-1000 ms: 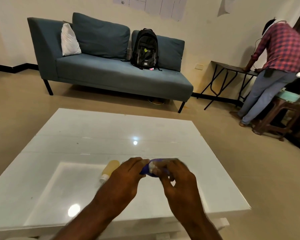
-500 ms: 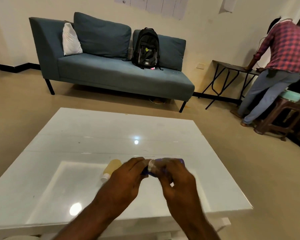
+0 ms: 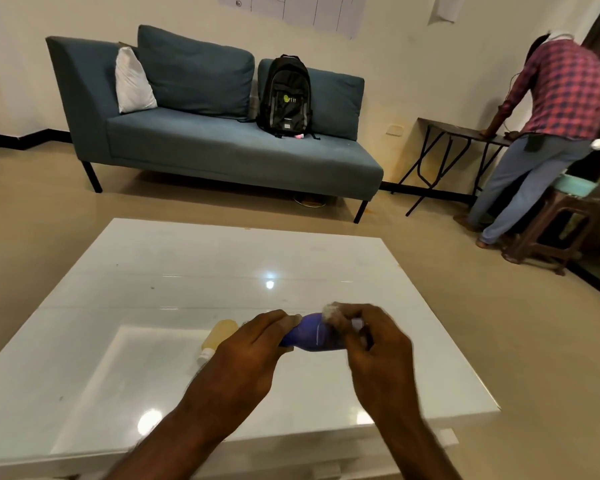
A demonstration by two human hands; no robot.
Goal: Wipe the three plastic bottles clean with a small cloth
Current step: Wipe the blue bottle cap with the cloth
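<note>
Head view: left hand (image 3: 253, 344) gripping one end of a purple plastic bottle (image 3: 310, 336), held sideways above the white desk (image 3: 187, 271). Right hand (image 3: 378, 344) closed on the bottle's other end, pinching a small whitish cloth (image 3: 331, 311) against its top. Yellowish bottle (image 3: 219, 339) lying on the desk just left of the left hand.

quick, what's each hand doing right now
Left hand: closed on the purple bottle.
Right hand: closed on the cloth, against the bottle.
</note>
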